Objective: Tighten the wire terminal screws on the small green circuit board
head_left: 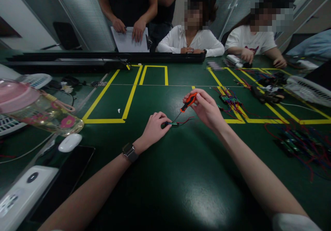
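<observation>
My left hand (157,124) rests on the table with its fingers closed on the left end of a small green circuit board (175,124). Thin red and dark wires (186,120) run out from the board's right end. In my right hand (204,106) is a screwdriver (189,102) with an orange and black handle, held between thumb and fingers. Its thin shaft slants down to the left, and the tip meets the board close to my left fingertips. Whether the tip sits in a screw is too small to tell.
Wired circuit boards (230,99) lie beyond my right hand, and a larger tangled pile (297,143) at right. At left are a pink-lidded bottle (38,110), a white case (70,142) and a dark phone (64,179). Yellow tape (104,121) marks the green table. Several people are across it.
</observation>
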`<state>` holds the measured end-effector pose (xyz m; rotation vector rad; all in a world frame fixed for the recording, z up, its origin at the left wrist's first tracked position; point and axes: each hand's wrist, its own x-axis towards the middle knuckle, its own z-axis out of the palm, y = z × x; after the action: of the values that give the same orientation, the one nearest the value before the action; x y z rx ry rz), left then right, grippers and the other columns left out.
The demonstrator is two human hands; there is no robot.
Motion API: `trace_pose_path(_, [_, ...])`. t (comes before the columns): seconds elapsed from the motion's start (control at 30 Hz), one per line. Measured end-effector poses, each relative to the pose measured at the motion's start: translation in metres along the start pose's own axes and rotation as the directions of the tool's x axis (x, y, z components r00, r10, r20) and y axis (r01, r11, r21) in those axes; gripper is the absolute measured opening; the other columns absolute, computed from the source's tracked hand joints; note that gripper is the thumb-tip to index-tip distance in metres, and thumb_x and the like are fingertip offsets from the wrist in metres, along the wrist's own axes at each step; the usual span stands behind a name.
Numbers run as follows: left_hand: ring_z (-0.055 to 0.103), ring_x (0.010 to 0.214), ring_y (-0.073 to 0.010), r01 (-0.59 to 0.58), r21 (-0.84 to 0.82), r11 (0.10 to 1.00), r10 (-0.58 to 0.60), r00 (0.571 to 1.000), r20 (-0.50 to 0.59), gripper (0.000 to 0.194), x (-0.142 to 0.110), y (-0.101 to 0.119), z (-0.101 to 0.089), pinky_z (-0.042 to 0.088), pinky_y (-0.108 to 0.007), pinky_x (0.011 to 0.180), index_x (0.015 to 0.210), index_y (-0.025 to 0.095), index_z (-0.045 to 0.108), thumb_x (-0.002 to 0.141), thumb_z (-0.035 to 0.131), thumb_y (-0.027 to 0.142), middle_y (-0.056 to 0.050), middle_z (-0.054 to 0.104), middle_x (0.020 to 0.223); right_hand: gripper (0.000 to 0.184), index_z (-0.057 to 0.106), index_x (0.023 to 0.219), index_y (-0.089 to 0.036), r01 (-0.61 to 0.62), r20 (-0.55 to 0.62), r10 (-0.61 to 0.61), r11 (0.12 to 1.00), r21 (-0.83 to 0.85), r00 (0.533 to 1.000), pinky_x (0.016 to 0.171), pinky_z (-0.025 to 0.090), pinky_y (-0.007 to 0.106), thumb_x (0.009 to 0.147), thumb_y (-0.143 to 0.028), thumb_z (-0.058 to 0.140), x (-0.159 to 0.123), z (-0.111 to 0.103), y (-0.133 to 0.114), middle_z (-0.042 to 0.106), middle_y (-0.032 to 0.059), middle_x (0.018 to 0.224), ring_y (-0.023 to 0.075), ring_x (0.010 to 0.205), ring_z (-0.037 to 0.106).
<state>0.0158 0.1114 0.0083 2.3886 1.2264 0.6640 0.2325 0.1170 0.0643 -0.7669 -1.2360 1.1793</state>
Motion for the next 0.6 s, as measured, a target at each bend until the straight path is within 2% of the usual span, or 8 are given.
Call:
trace_pose_path(0.23, [0.055,0.101,-0.0231,0.0,0.006,1.0,0.0,1.0,0.0,0.012,0.001,-0.0006,0.0004,0.045,-0.039,0.086,0.098,0.022,0.072,0.091,0.063,0.026,-0.005,0.062,0.106,0.018,0.069,0.089,-0.03,0.037,-0.013,-0.037,0.997,-0.066,0.999,0.082,0.054,0.033,0.082,-0.046,0.071,0.0025,-0.0044,0.0056,0.066,-0.0019,0.09,0.0145,0.083,0.065])
trace_pose_path(0.37, [0.055,0.1,-0.0227,-0.005,0.016,1.0,0.005,1.0,-0.009,0.011,0.0014,-0.0001,0.001,0.044,-0.039,0.087,0.097,0.021,0.072,0.09,0.065,0.025,-0.005,0.062,0.105,0.02,0.07,0.097,-0.03,0.077,-0.009,-0.078,0.989,-0.124,0.997,0.087,0.053,0.035,0.085,-0.046,0.068,0.0031,-0.0064,0.0048,0.068,-0.0005,0.089,0.0156,0.085,0.065])
trace_pose_path(0.47, [0.056,0.1,-0.0228,-0.002,0.02,1.0,0.002,1.0,-0.009,0.011,0.0011,0.0001,0.0011,0.044,-0.04,0.087,0.097,0.021,0.072,0.09,0.064,0.025,-0.005,0.063,0.105,0.022,0.069,0.103,-0.031,0.089,0.004,-0.089,0.99,-0.106,0.996,0.092,0.052,0.038,0.086,-0.044,0.066,0.0034,-0.0072,0.0036,0.071,0.0005,0.092,0.0166,0.091,0.067])
trace_pose_path(0.6, [0.055,0.1,-0.0235,-0.001,0.021,1.0,0.001,1.0,-0.007,0.012,0.0009,-0.0002,0.0007,0.045,-0.041,0.087,0.098,0.022,0.072,0.09,0.064,0.026,-0.005,0.062,0.105,0.019,0.068,0.097,-0.03,0.07,0.005,-0.07,0.995,-0.073,0.998,0.094,0.052,0.039,0.086,-0.045,0.065,0.004,-0.0074,0.0036,0.072,0.0018,0.096,0.0184,0.098,0.067])
